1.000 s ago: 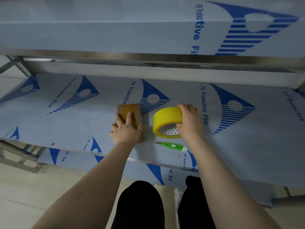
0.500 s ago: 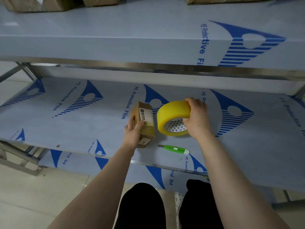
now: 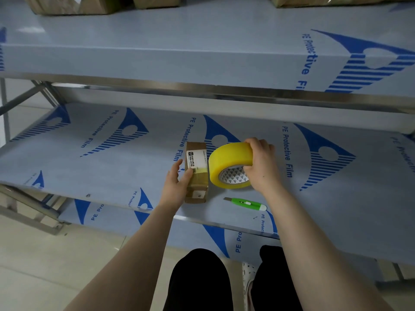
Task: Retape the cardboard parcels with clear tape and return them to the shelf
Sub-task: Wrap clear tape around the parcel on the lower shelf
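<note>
Where the film-covered shelf (image 3: 112,171) spans above beige floor (image 3: 56,265) | left hand (image 3: 176,187) grips parcel (image 3: 197,176) | right hand (image 3: 261,167) grips tape roll (image 3: 229,158)

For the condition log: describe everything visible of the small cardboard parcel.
The small cardboard parcel is an oblong brown box on the film-covered middle shelf, its long axis pointing away from the person. Its top face carries a white printed label at the far end, a glossy tape band across the middle and a small white sticker near the front. The left hand grips its left side, thumb on top. The yellow tape roll, held by the right hand, stands close on its right.
</note>
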